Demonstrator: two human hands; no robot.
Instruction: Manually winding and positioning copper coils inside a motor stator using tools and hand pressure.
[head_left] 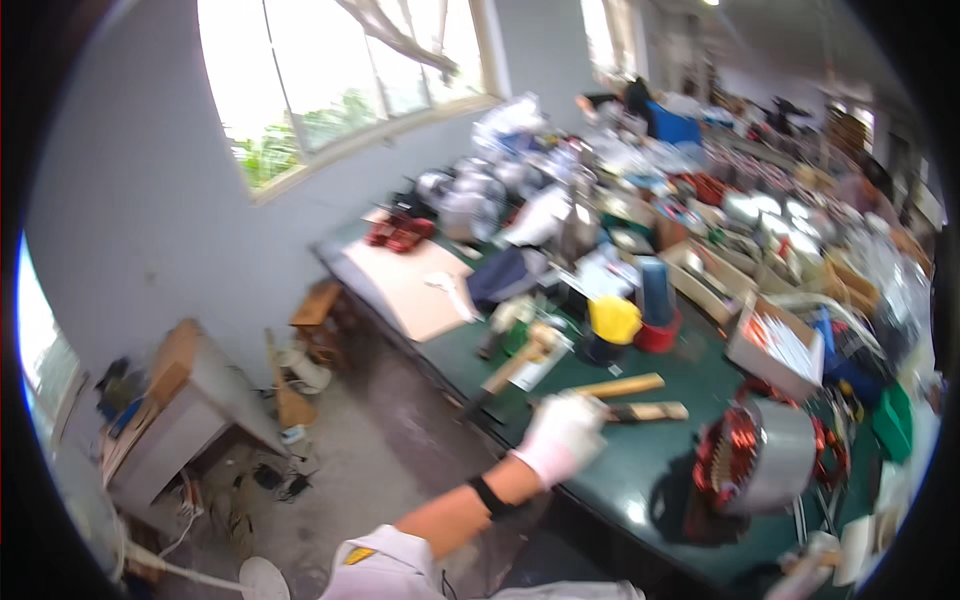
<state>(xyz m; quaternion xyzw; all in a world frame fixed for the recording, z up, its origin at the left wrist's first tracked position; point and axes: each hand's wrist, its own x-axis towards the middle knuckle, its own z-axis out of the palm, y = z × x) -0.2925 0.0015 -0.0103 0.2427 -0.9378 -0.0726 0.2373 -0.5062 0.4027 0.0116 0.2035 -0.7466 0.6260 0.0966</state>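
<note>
My left hand (563, 437), in a white glove with a dark band at the wrist, is over the near edge of the green table. Two wooden handles (648, 411) stick out beside its fingertips, pointing right. Its fingers are curled out of sight and blurred, so whether it grips a handle cannot be told. My right hand (808, 568), also gloved, is small and smeared at the lower right edge, below a motor stator (775, 458). That stator is a grey metal ring with red-brown copper windings at both ends, lying on its side.
Beyond the handles stand a yellow-and-black cup (613, 322) and a blue-and-red one (656, 300). An open box of white slips (775, 345) sits behind the stator. A cardboard sheet (410, 285) covers the table's far left corner. A wooden stool (316, 308) and grey desk (195, 400) stand left.
</note>
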